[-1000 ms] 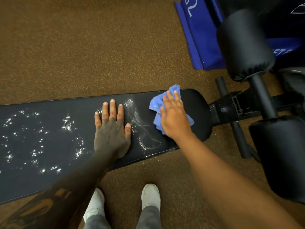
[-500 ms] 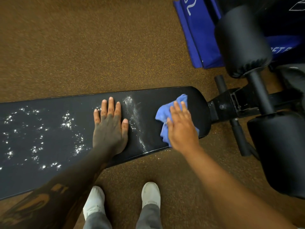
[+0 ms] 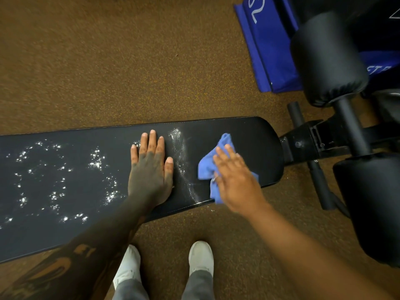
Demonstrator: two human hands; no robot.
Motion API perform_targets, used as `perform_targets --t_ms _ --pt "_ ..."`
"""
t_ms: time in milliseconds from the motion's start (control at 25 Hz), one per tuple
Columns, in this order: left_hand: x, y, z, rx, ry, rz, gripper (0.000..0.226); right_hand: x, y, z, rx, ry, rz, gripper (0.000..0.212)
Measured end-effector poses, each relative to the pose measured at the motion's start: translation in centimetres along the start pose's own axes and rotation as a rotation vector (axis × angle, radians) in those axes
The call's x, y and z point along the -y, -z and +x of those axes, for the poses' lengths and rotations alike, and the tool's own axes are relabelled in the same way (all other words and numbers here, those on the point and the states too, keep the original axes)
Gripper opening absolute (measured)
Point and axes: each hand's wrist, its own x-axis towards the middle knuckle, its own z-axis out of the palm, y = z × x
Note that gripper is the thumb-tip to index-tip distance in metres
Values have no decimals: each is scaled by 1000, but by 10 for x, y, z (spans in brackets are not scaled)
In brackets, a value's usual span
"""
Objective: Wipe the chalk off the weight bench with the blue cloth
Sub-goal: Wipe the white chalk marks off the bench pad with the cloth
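Note:
The black padded weight bench (image 3: 249, 135) runs across the view from lower left to its rounded right end. White chalk specks (image 3: 65, 180) dot its left half, and a smeared chalk streak (image 3: 180, 156) lies between my hands. My right hand (image 3: 236, 180) presses the crumpled blue cloth (image 3: 207, 167) flat onto the pad near its front edge, fingers spread over it. Left of the streak, my left hand (image 3: 151, 169) rests palm down on the pad with fingers apart, holding nothing.
Black foam leg rollers (image 3: 324, 59) and the bench's metal frame (image 3: 313, 139) stand at the right. A blue mat or bag (image 3: 266, 50) lies on the brown speckled floor behind them. My white shoes (image 3: 200, 258) are just in front of the bench.
My right hand has dragged the cloth from the pad's far side toward the near front edge, thinning the chalk smear there. My left hand has stayed planted.

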Motion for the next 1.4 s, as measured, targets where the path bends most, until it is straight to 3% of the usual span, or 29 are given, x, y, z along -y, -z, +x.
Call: perform_targets --t_ms 200,360,520,640,720,760,880,960,1080,1400 --pt "0 0 -1 -21 -13 -49 66 26 -3 82 -50 -389 73 51" --pt "6 -1 -4 -91 -5 -162 65 75 -12 86 9 -300 208 62" --pt "12 0 -6 -122 6 -282 64 92 -2 77 70 -287 662 63" --pt "10 2 -7 -104 -6 -291 65 77 16 73 -77 -281 863 55" --pt "4 9 -5 -98 33 -264 66 47 24 72 -229 -265 680 51" --pt "-3 13 -3 -108 46 -220 65 28 26 73 -213 -276 478 51" --pt "-39 17 8 -97 -65 -13 64 -11 21 70 80 -337 -63 56" --pt "-63 5 11 -16 -148 107 64 -14 15 66 147 -330 -139 60" --pt "-67 -13 14 83 -109 239 70 -11 11 63 121 -319 -168 65" --pt "-42 -7 46 73 -79 245 63 -9 7 62 113 -283 -206 67"
